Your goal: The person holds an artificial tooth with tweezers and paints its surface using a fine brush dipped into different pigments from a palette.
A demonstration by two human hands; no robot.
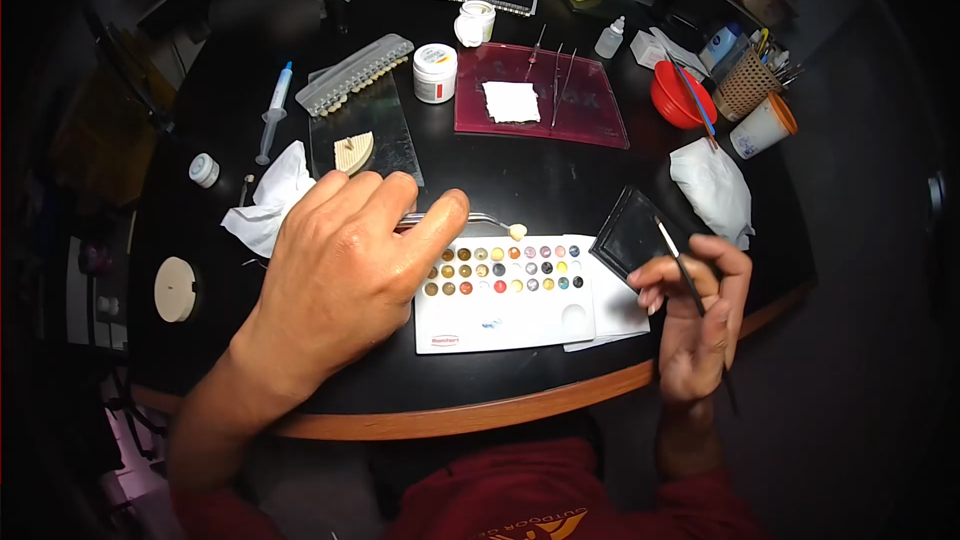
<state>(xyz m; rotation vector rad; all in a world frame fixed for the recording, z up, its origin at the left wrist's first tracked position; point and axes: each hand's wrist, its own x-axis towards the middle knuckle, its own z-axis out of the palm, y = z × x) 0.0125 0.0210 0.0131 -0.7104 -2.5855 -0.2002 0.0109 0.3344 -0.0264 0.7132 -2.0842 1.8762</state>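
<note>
My left hand (345,245) is closed around slim metal tweezers (482,217) with a curved end. At their tip is a small cream-coloured tooth crown (517,231), held above the far edge of a white stain palette (530,325). Rows of small coloured wells fill the palette's upper half, and a bluish smear marks its lower part. To the right, my right hand (705,305) grips a fine paintbrush (684,268), its pale tip pointing up and left, apart from the crown. A black square case (632,230) lies beside the right fingers.
A crumpled tissue (275,202) and a syringe (274,112) lie left. Behind are a tooth shade guide (355,75), white jar (435,73) and maroon plate (590,120) with thin tools. A red bowl (682,100) and wrapped white bundle (712,190) stand right. The wooden table edge (480,418) is nearest me.
</note>
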